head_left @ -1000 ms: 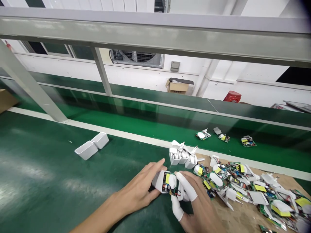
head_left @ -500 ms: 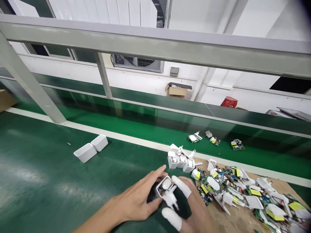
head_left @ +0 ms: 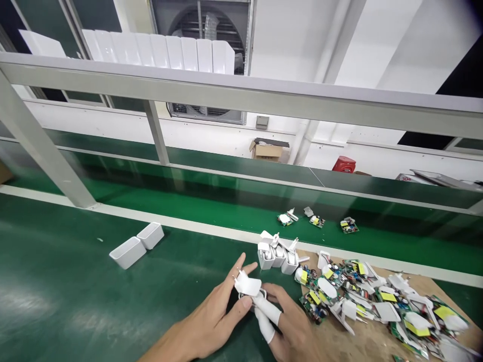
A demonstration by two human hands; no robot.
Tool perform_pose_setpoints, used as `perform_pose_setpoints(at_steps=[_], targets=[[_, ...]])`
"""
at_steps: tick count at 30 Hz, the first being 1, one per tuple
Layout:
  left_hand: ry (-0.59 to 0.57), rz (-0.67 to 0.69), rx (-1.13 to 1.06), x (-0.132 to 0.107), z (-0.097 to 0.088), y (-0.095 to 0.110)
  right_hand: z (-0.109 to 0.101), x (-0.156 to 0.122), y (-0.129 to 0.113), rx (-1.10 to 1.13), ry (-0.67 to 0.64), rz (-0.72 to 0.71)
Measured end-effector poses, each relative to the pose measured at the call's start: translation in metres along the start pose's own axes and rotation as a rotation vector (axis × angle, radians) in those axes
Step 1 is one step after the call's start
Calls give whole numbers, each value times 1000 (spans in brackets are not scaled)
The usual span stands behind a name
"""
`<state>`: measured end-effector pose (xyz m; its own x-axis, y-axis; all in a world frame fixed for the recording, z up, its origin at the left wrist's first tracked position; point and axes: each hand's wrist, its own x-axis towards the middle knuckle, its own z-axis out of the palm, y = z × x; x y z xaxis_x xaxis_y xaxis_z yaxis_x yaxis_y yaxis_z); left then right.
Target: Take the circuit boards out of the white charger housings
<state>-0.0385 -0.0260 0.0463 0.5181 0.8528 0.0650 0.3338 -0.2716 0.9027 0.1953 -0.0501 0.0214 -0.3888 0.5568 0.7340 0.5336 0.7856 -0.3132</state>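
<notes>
A white plug charger [head_left: 249,285] is between my hands above the green bench; its plug cover stands tilted at the mouth of its housing, prongs towards the upper left. My left hand [head_left: 213,314] steadies it, thumb pressed on its near side and the other fingers stretched along the far side. White finger covers sit on the thumb and forefinger of my right hand [head_left: 289,317], which grips the housing from the right. Just beyond stand several filled white housings [head_left: 278,257], with plug covers sticking out on top.
Two open white housings [head_left: 128,253] lie to the left. A heap of circuit boards and plug covers [head_left: 350,291] covers the cardboard [head_left: 362,344] on the right. Several loose boards [head_left: 317,221] lie on the green belt [head_left: 211,205] behind a pale rail. A metal frame [head_left: 226,90] spans the bench.
My right hand has turned and closed in on the charger. The plug cover now points up and left instead of down towards me. The view has tilted upward slightly.
</notes>
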Motion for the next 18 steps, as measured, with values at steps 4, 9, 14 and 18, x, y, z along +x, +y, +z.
perform_pose_setpoints(at_steps=[4, 9, 14, 18], targets=[[8, 160, 35, 1, 3, -5, -4, -2, -3, -4, -27, 66], [167, 162, 63, 6, 9, -8, 4, 1, 1, 21, -108, 162], [239, 87, -9, 11, 9, -11, 10, -2, 0, -5, -39, 202], [244, 57, -25, 10, 10, -12, 8, -1, -2, -40, -141, 99]])
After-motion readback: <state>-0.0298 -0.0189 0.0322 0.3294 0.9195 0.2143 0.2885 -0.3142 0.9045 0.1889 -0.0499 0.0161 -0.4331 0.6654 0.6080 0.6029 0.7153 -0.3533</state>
